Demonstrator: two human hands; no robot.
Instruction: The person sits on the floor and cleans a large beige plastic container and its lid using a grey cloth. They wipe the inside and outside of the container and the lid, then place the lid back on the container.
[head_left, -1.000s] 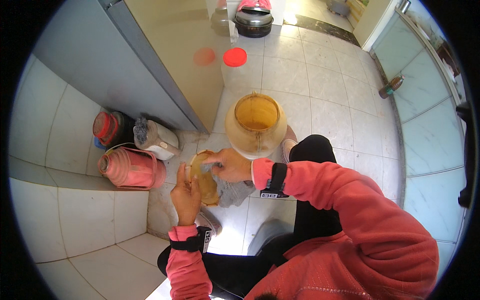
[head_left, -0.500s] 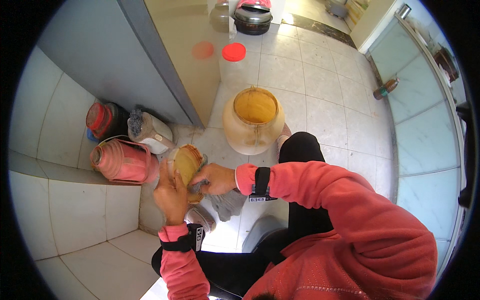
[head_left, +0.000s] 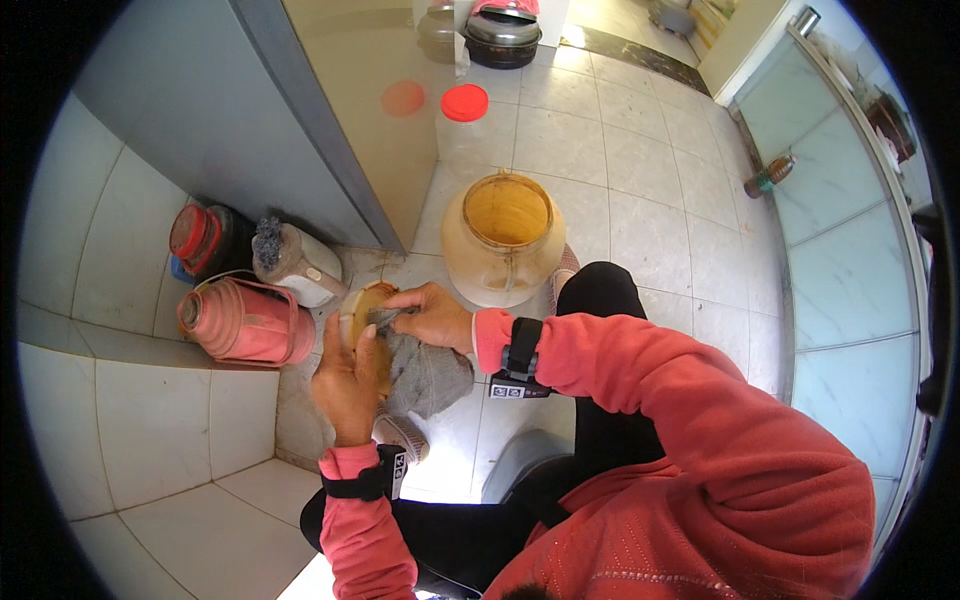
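My left hand [head_left: 346, 386] grips the rim of a round yellowish lid [head_left: 357, 312], tilted on edge, its thumb over the near side. A grey cloth [head_left: 428, 376] is bunched in my right hand [head_left: 436, 318], which presses it against the lid's inner face; the rest of the cloth hangs below the fingers. Much of the lid is hidden by both hands and the cloth. Beyond my right hand, a wide-mouthed cream plastic jar [head_left: 503, 240] stands uncovered on the tiles, its inside stained yellow.
Against the left wall lie a pink thermos flask [head_left: 245, 320], a white container [head_left: 297, 264] with a grey scourer on it, and a dark red-capped jar [head_left: 212, 240]. A clear red-lidded jar [head_left: 465, 103] stands beyond. A bottle [head_left: 770, 176] is beside the right cabinets. A grey basin [head_left: 525, 465] sits between my legs.
My right hand has moved up along the lid with the cloth, which now spreads wider below it. The lid has turned more edge-on in my left hand.
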